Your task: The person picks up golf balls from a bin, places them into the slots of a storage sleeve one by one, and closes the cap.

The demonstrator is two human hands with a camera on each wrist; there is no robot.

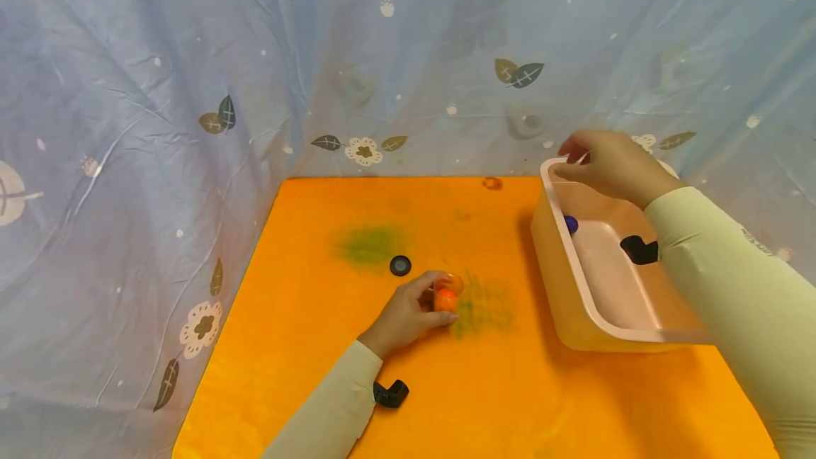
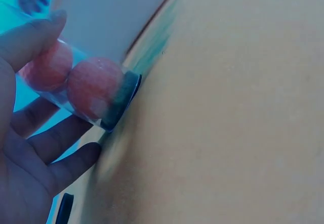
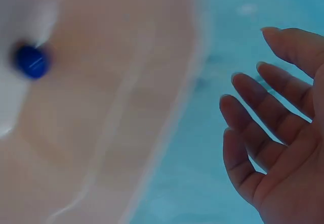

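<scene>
clear tube [image 1: 450, 289] is held in left-hand grip [image 1: 406, 312], right-hand grip [image 1: 608, 161] relaxed near the bin [image 1: 559, 278]

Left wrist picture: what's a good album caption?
The left hand holds a clear, dark-ended cylindrical tube with two orange balls inside.

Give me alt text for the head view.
A person's left hand grips a clear tube of orange balls at an orange table, near a black disc. The right hand, empty, hangs by a pale bin holding a blue ball.
</scene>
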